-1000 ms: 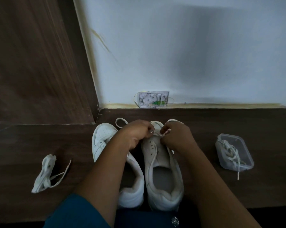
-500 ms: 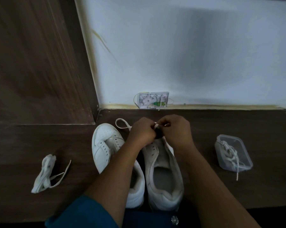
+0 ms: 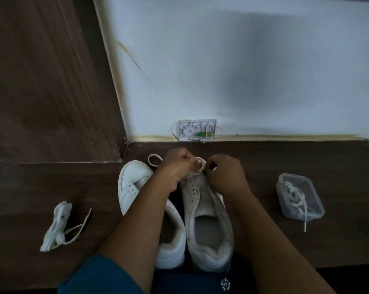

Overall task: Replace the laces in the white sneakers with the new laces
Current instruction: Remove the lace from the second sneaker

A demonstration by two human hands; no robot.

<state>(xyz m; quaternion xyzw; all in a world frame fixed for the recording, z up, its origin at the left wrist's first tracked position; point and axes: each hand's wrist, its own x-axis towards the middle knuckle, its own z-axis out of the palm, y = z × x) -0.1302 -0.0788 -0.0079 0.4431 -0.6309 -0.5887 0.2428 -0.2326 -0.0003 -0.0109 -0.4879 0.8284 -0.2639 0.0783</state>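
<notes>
Dark wood worktop (image 3: 285,240) against a pale wall (image 3: 243,60) carries the right sneaker (image 3: 209,219) and left sneaker (image 3: 134,183) side by side, toes toward the wall. At the right sneaker's toe end, the left hand (image 3: 177,166) and right hand (image 3: 226,175) each pinch a white lace (image 3: 200,164), fingers curled tight on it. They are probably feeding it through the lowest eyelets, which are hidden. A lace bundle (image 3: 56,228) lies far left, within reach. A tub (image 3: 317,195) holding more laces sits to the right.

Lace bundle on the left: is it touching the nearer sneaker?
Apart. The head view shows a stretch of bare dark wood surface between the lace bundle and the left sneaker.
</notes>
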